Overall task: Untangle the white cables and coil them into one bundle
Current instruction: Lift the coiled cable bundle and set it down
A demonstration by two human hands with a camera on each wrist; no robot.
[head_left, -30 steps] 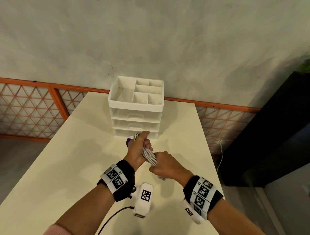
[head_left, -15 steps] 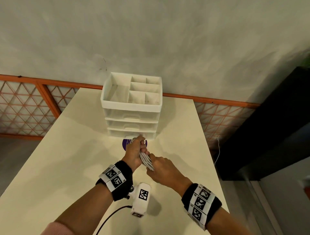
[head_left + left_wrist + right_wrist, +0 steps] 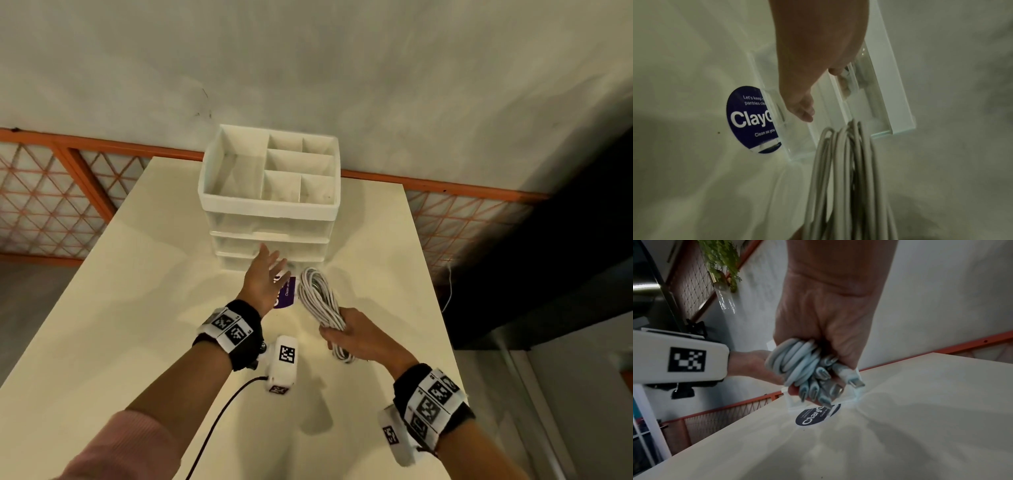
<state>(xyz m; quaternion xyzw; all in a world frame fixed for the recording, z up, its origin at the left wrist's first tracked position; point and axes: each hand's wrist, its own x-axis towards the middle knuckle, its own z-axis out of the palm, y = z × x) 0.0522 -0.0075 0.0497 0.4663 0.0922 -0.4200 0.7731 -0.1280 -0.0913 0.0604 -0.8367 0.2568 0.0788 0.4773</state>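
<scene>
The white cables form one coiled bundle (image 3: 318, 299), held above the cream table (image 3: 137, 325). My right hand (image 3: 356, 337) grips the bundle's lower end, with loops sticking out toward the drawer unit and a short loop hanging below my fist. In the right wrist view my fingers wrap the cable bundle (image 3: 797, 363), and a plug end (image 3: 856, 382) pokes out. My left hand (image 3: 265, 275) is open with fingers spread, just left of the bundle and in front of the lowest drawer, holding nothing. The left wrist view shows the cable loops (image 3: 846, 178) hanging beside my left hand (image 3: 803, 107).
A white drawer unit (image 3: 270, 209) with a divided open top tray stands at the table's far middle. A round purple sticker (image 3: 285, 296) lies on the table in front of it. An orange mesh railing (image 3: 51, 192) runs behind the table. A dark cabinet (image 3: 548, 274) stands to the right.
My left hand has let go of the bundle and opened toward the drawer unit. My right hand alone now holds the coil and has moved it right.
</scene>
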